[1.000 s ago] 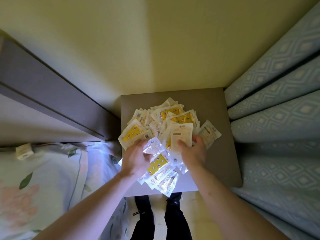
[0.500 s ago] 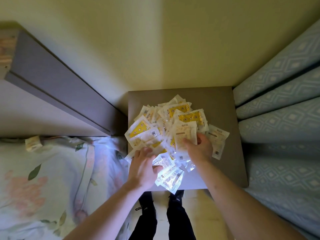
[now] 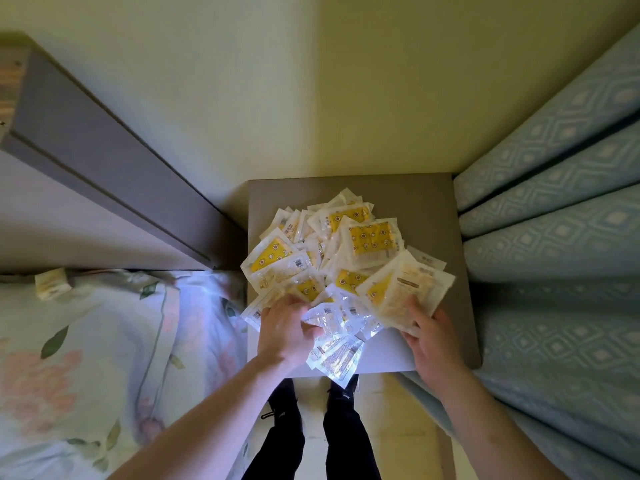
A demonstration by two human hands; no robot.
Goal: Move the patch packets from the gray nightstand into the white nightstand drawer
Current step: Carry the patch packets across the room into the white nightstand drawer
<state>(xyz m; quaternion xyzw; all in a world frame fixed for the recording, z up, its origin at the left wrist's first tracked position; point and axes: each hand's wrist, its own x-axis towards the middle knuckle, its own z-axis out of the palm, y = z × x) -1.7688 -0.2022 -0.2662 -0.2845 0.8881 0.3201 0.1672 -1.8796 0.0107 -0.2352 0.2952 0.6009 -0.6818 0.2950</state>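
Both forearms are bare up to the bottom edge of the view, with no sleeve, watch or ring visible on the left hand (image 3: 282, 336) or the right hand (image 3: 431, 337). Below them, the legs wear black trousers (image 3: 346, 441) and dark shoes (image 3: 341, 393) bearing a small white mark.

Gray nightstand (image 3: 429, 216): one. Patch packets (image 3: 372, 239): one overlapping heap on the nightstand top, too many and too layered for an exact count, well over a dozen. Hands at the heap's near edge: two, left hand (image 3: 284, 332) and right hand (image 3: 431, 336). Loose packet (image 3: 52, 284) on the bedding left of the nightstand: one.
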